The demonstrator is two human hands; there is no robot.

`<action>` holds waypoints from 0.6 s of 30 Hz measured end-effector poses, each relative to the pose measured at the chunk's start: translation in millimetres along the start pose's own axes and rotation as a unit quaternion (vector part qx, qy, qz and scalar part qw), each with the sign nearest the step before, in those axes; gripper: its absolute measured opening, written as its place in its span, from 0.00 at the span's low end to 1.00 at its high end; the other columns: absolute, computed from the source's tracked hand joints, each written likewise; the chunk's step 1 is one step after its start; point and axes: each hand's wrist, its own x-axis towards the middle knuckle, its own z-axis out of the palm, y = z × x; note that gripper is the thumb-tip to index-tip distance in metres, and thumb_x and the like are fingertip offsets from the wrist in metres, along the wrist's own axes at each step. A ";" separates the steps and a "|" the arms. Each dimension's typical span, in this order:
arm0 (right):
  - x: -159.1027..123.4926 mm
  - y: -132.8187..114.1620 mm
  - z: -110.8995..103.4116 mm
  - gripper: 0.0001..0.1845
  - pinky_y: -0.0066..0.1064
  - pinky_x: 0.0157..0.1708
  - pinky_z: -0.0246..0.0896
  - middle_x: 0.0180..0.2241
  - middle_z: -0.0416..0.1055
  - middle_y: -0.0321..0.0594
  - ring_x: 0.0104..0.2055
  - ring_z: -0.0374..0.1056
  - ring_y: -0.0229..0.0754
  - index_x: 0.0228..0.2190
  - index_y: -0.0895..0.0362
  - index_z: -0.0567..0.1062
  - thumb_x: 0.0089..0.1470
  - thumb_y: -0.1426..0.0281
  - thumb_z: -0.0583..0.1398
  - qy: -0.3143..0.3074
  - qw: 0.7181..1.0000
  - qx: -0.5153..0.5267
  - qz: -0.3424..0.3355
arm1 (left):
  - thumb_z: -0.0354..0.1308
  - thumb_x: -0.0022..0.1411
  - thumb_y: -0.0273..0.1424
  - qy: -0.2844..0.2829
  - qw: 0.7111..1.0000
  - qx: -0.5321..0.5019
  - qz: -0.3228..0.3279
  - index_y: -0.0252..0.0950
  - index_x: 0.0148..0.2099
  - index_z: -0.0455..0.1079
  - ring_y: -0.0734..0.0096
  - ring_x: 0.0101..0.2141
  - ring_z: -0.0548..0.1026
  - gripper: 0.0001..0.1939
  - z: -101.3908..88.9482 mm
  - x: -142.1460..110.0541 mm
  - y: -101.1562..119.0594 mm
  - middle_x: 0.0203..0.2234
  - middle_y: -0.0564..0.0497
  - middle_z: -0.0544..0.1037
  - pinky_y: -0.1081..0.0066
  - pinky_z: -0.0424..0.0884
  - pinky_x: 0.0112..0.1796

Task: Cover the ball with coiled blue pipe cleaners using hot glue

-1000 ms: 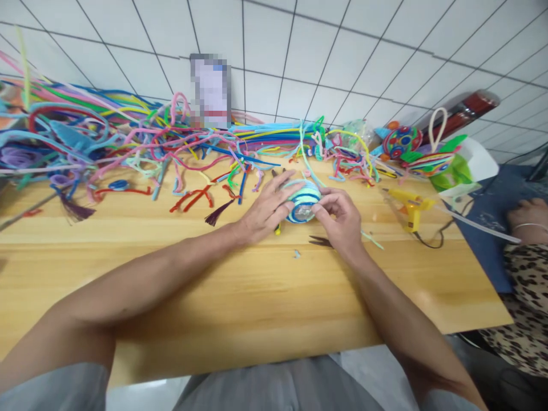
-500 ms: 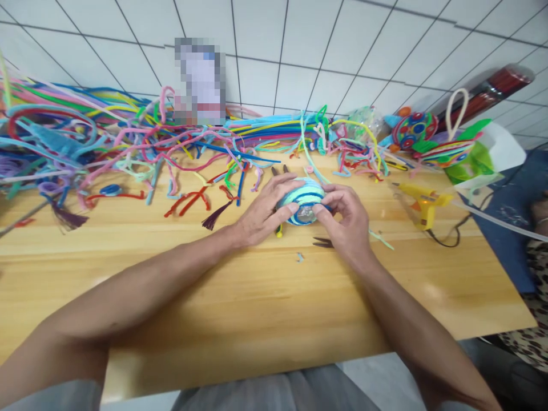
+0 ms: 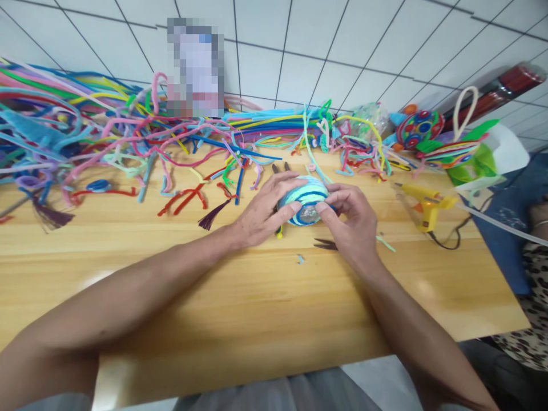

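Between my hands is a ball wrapped in blue and mint-green pipe cleaners [image 3: 314, 193], with a clear, shiny patch showing on its near side. My left hand [image 3: 274, 205] grips the ball from the left, thumb across its front and fingers over the top. On the right, my right hand [image 3: 353, 217] pinches the ball's edge with thumb and index finger. Dark pointed blades [image 3: 325, 244] stick out from beneath my right hand; the rest of that tool is hidden. A small light-blue scrap [image 3: 301, 259] lies on the wooden table [image 3: 257, 308] in front of the ball.
Tangled pipe cleaners [image 3: 128, 131] run along the wall. Dark-red tassels [image 3: 212, 216] lie left of my hands. To the right rest a yellow glue gun [image 3: 428, 204] with its cord and a colourful studded ball [image 3: 422, 130]. A person's patterned clothing [image 3: 537, 285] shows at the right edge.
The view has shifted slightly. My right hand sits a little farther right on the ball, its thumb still at the edge of the clear patch. The left hand keeps its hold.
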 end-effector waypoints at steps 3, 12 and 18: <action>1.1 -0.9 1.8 0.07 0.34 0.34 0.67 0.46 0.78 0.39 0.39 0.73 0.41 0.33 0.51 0.76 0.58 0.64 0.69 0.005 1.000 -0.002 -0.001 | 0.50 0.82 0.41 -0.002 1.000 -0.010 -0.006 0.44 0.71 0.66 0.56 0.71 0.67 0.21 -0.4 0.5 1.0 0.67 0.42 0.73 0.45 0.63 0.71; 1.6 -1.8 3.8 0.07 0.36 0.37 0.68 0.46 0.78 0.40 0.42 0.74 0.43 0.33 0.51 0.77 0.57 0.66 0.70 0.012 1.000 0.012 -0.002 | 0.57 0.78 0.42 0.002 1.000 -0.008 0.007 0.44 0.71 0.65 0.51 0.70 0.68 0.25 1.9 0.9 -0.9 0.67 0.40 0.73 0.42 0.65 0.70; 2.2 -1.8 4.5 0.07 0.35 0.36 0.67 0.45 0.77 0.39 0.41 0.73 0.41 0.33 0.51 0.76 0.58 0.66 0.70 0.012 1.000 0.012 -0.003 | 0.58 0.77 0.46 0.000 1.000 -0.021 -0.003 0.44 0.71 0.64 0.49 0.70 0.68 0.27 0.5 1.0 1.9 0.67 0.39 0.73 0.39 0.63 0.70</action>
